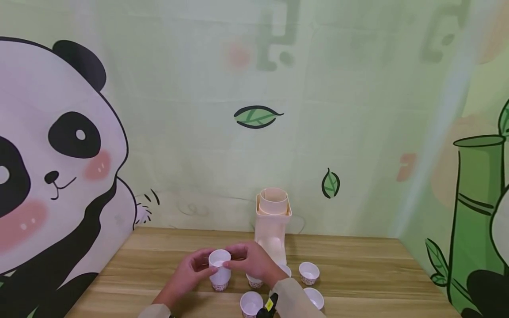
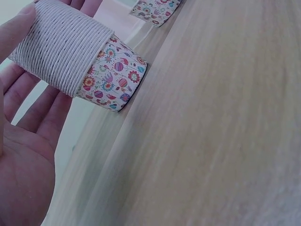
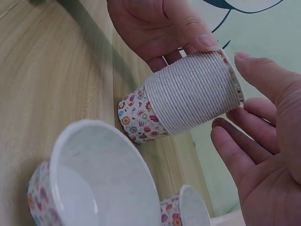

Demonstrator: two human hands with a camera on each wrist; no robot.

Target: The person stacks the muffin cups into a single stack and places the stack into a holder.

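A tall stack of nested paper cups point(image 1: 220, 277), white with a floral print, stands upright on the table between the two hands. My left hand point(image 1: 190, 270) grips it from the left, thumb on the near side and fingers behind, as the left wrist view shows. From the right, my right hand point(image 1: 254, 263) holds the stack's upper rim between thumb and fingertips point(image 3: 228, 136). Tightly layered rims cover most of the stack point(image 2: 61, 47); only the lowest cup shows its full floral side.
Several single floral paper cups stand right of the stack, including a near one point(image 1: 251, 304), a far right one point(image 1: 309, 273) and one by the right sleeve point(image 1: 314, 298). Behind them, a pale pink stand point(image 1: 270, 229) with a round holder rises near the printed backdrop point(image 1: 191, 132).
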